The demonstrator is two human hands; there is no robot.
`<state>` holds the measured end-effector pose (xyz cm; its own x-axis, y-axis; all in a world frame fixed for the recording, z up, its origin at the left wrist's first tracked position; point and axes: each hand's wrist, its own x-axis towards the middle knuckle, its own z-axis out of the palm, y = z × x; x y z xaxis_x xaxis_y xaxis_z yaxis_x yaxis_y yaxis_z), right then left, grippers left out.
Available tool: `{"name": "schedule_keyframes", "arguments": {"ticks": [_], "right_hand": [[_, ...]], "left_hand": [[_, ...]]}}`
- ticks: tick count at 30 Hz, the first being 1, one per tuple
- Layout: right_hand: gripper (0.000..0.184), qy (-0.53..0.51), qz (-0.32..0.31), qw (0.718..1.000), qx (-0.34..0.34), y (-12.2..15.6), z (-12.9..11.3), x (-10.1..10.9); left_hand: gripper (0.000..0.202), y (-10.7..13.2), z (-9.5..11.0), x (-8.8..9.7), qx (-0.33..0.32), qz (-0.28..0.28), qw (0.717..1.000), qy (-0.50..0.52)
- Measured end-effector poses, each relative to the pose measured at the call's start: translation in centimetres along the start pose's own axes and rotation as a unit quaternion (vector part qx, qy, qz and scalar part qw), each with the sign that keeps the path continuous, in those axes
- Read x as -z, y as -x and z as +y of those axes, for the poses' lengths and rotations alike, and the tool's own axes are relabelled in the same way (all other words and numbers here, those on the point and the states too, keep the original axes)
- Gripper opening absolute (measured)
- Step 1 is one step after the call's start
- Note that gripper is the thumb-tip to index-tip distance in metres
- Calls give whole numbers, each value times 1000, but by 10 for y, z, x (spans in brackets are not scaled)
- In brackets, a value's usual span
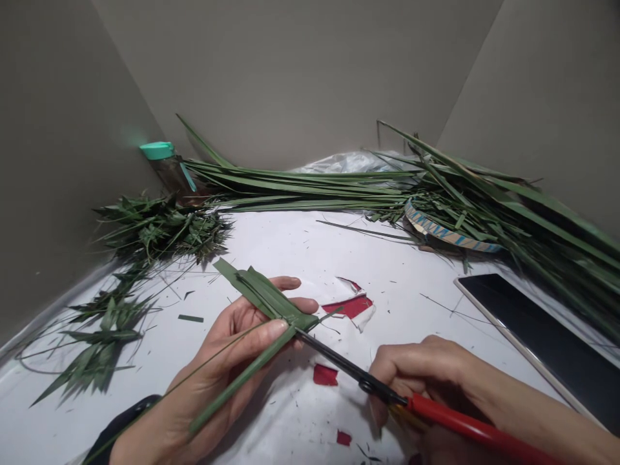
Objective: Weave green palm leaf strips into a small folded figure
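A folded bundle of green leaf strips [271,294] is pinched between the thumb and fingers of my left hand [242,345]. One long strip hangs from it toward my wrist. My right hand [426,374] grips a pair of scissors [363,381] with black blades and a red handle. Their blade tips touch the leaf piece just beside my left thumb, and the blades look closed or nearly so. Part of the handle is hidden by my right fingers. Under the hands, torn red and white scraps [351,307] lie on the white table surface [290,242].
Star-shaped leaf pieces [159,232] pile up at the left. Behind them stands a bottle with a turquoise lid [159,151]. Long leaves [310,184] stretch across the back. At the right are a round shallow basket [450,236] of leaf cuttings and a dark-screened tablet [537,342].
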<state>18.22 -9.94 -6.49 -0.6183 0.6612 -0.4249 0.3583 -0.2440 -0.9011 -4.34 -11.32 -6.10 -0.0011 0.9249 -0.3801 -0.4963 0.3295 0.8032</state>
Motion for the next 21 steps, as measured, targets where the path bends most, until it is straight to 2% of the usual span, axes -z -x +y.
{"name": "schedule_keyframes", "arguments": {"ticks": [9,13,18,21], "right_hand": [[11,-25,9,1000,-15,0,7,-3],[11,1,16,1000,3,1,5,0],[11,39,-26,999,21,-3,2,6],[14,49,-10,999,19,-1,1,5]], "left_hand": [[31,-4,-1,3,-8,-2,1000,-10],[30,-2,-1,2,-5,3,1000,-27],[30,1,0,2,-12,5,998,-54],[28,0,-1,4,-25,1,997,-68]]}}
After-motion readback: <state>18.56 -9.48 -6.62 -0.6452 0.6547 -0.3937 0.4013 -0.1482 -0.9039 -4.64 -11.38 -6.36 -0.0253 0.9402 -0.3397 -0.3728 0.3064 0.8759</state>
